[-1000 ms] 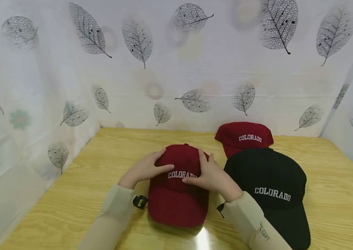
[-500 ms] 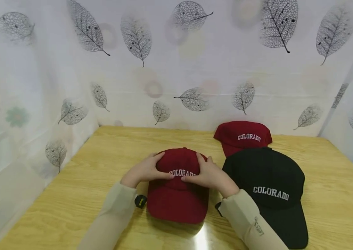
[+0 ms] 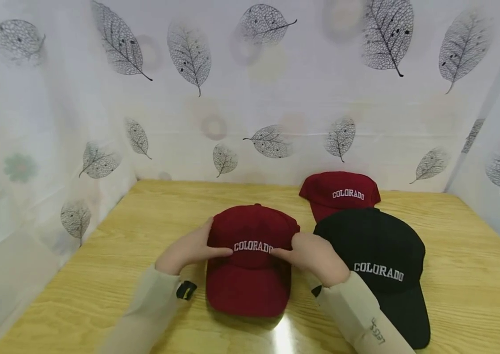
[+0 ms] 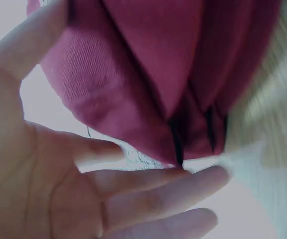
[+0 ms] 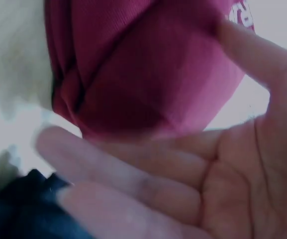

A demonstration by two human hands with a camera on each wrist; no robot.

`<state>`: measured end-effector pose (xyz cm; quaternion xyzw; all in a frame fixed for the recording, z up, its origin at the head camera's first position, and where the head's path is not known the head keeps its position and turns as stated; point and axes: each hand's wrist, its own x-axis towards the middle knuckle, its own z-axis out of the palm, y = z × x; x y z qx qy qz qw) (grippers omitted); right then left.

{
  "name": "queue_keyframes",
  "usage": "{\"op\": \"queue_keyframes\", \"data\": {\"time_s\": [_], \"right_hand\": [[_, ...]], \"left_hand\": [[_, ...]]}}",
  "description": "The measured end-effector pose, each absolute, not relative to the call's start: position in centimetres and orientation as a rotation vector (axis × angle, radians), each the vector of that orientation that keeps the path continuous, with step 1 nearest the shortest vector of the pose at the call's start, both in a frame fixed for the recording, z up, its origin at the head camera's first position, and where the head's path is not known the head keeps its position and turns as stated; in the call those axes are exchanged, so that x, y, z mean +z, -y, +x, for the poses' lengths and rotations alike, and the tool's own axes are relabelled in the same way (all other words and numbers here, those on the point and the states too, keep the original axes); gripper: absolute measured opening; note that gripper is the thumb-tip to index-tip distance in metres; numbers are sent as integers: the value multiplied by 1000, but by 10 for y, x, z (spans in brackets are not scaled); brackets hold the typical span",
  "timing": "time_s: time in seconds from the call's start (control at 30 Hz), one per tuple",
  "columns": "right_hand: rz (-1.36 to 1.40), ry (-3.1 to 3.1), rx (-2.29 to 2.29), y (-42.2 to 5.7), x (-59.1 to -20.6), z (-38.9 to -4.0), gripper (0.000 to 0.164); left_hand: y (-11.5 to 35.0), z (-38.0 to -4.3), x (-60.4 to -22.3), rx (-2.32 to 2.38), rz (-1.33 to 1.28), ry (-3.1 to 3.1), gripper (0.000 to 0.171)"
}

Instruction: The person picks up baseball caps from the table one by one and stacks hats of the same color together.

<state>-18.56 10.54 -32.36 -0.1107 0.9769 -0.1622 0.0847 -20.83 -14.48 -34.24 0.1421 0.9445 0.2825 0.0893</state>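
A dark red baseball cap (image 3: pixel 250 285) lies on the wooden table with its brim toward me and white COLORADO lettering on its front. My left hand (image 3: pixel 186 248) is at the cap's left side, its thumb tip by the start of the lettering. In the left wrist view, the fingers (image 4: pixel 158 194) extend fairly straight beside the layered red cloth. At the opposite side, my right hand (image 3: pixel 321 255) has its thumb against the front panel. Its fingers (image 5: pixel 118 179) stretch out along the cap's edge in the right wrist view; in the head view they are hidden.
Close to my right hand lies a black COLORADO cap (image 3: pixel 374 241), overlapping another red cap (image 3: pixel 343 184) behind it. The wooden table (image 3: pixel 179 196) ends at a leaf-patterned cloth (image 3: pixel 276 73) at the back and sides.
Both hands have spread apart from the top of the red cap to its sides, and their thumbs have slid outward across the lettering. The cap stays in about the same place.
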Motion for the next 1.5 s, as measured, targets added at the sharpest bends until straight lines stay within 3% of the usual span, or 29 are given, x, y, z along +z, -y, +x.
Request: {"op": "queue_keyframes", "data": {"time_s": [0.27, 0.43, 0.73, 0.9, 1.07, 1.5], "right_hand": [[-482, -2680, -458, -108, -329, -184, 38], [-539, -2751, -490, -103, -335, -186, 39], [-628, -2791, -560, -96, -341, -188, 37], [-639, -2738, -614, -93, -344, -191, 25], [-658, -2676, -696, -90, -345, -192, 43], [-694, -2652, -672, -87, -343, -191, 62]], "left_hand": [[154, -197, -338, 918, 394, -2625, 68], [154, -194, -336, 988, 321, -2581, 53], [160, -202, -340, 1024, 287, -2578, 66], [162, -205, -341, 1005, 275, -2618, 55], [166, -206, -342, 999, 261, -2646, 36], [172, -207, -341, 984, 311, -2651, 39]]}}
